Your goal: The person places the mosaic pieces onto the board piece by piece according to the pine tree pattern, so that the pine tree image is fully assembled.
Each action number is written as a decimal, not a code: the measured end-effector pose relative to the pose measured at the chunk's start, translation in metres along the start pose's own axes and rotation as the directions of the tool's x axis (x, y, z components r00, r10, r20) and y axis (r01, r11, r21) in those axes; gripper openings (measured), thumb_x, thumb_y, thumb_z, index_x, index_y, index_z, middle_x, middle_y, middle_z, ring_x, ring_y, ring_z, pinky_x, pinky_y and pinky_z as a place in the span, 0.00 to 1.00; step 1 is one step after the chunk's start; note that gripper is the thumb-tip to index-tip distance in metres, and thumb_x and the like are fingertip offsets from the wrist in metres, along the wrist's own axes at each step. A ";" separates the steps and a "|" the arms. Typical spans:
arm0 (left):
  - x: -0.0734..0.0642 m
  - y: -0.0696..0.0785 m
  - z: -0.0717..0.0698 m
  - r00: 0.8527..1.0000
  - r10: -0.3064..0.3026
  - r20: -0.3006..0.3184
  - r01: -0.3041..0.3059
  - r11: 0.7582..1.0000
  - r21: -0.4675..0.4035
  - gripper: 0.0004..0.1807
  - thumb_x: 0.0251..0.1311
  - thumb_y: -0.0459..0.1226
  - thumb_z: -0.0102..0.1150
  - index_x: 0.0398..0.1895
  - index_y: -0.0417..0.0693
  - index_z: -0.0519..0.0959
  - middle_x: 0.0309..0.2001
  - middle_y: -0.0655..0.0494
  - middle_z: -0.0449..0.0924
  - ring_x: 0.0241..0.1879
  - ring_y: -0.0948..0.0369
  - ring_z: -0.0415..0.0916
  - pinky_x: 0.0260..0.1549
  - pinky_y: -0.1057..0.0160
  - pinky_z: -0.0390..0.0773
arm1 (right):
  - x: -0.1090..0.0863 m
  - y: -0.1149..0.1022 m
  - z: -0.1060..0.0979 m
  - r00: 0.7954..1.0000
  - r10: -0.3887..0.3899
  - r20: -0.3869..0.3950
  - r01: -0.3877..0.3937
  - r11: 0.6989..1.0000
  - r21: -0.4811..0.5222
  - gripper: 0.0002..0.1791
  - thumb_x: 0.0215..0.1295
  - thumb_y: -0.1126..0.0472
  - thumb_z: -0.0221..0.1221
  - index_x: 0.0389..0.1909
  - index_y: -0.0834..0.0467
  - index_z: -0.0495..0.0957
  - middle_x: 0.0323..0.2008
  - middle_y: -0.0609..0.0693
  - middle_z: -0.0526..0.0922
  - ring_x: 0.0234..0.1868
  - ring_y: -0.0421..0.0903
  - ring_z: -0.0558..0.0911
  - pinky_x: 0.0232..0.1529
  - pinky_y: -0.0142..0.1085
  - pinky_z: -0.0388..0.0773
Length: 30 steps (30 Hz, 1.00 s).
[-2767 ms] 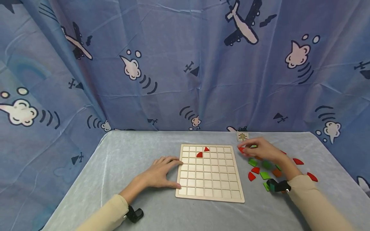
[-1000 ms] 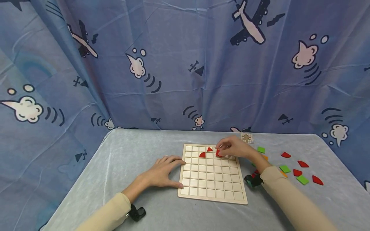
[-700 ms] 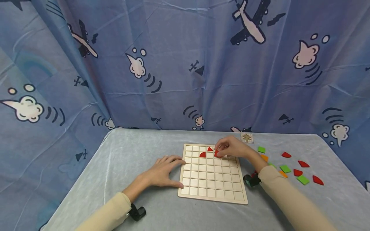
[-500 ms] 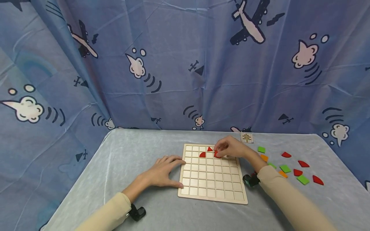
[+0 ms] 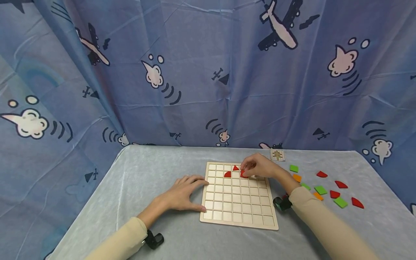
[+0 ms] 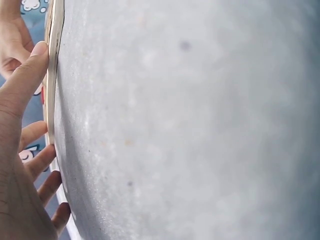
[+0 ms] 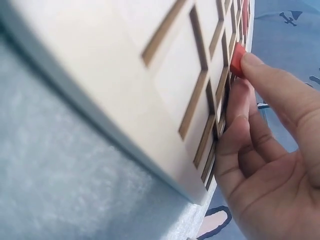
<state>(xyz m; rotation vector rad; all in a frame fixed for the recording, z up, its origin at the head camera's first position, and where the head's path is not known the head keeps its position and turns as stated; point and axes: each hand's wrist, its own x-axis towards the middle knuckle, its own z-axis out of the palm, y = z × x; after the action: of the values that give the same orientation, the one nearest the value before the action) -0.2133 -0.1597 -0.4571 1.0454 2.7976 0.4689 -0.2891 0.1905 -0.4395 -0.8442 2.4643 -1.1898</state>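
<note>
Red piece (image 7: pixel 236 61) pinched at tip of right grip (image 5: pixel 262 167), jutting past thumb (image 7: pixel 265 72); left grip (image 5: pixel 180 195) spread against gridded board (image 5: pixel 237 198).

My right hand (image 5: pixel 262 167) pinches a small red tile (image 5: pixel 243 174), partly hidden, at the far rows of a pale wooden grid board (image 5: pixel 238 198) lying flat, its left edge touching my left hand (image 5: pixel 182 195).
</note>
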 end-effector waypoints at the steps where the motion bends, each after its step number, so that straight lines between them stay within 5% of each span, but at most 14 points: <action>1: 0.000 0.000 0.000 1.000 0.000 -0.001 0.000 1.000 0.000 0.47 0.47 0.71 0.62 0.72 0.67 0.64 0.72 0.60 0.62 0.70 0.54 0.61 0.63 0.44 0.63 | 0.000 0.000 0.000 1.000 -0.007 0.000 0.007 1.000 -0.009 0.11 0.58 0.67 0.68 0.41 0.67 0.83 0.33 0.62 0.86 0.34 0.47 0.83 0.35 0.32 0.80; 30: -0.001 -0.001 0.000 1.000 -0.014 0.005 0.014 1.000 0.010 0.49 0.46 0.72 0.62 0.72 0.68 0.63 0.73 0.62 0.61 0.71 0.55 0.60 0.65 0.45 0.62 | 0.001 -0.004 0.002 1.000 0.002 0.012 -0.002 1.000 -0.017 0.09 0.61 0.65 0.66 0.39 0.66 0.83 0.31 0.61 0.83 0.30 0.44 0.79 0.33 0.31 0.77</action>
<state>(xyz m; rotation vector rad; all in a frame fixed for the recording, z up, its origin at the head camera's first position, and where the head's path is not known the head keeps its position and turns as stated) -0.2136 -0.1609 -0.4578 1.0261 2.8034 0.4506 -0.2871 0.1867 -0.4374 -0.8506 2.4678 -1.1616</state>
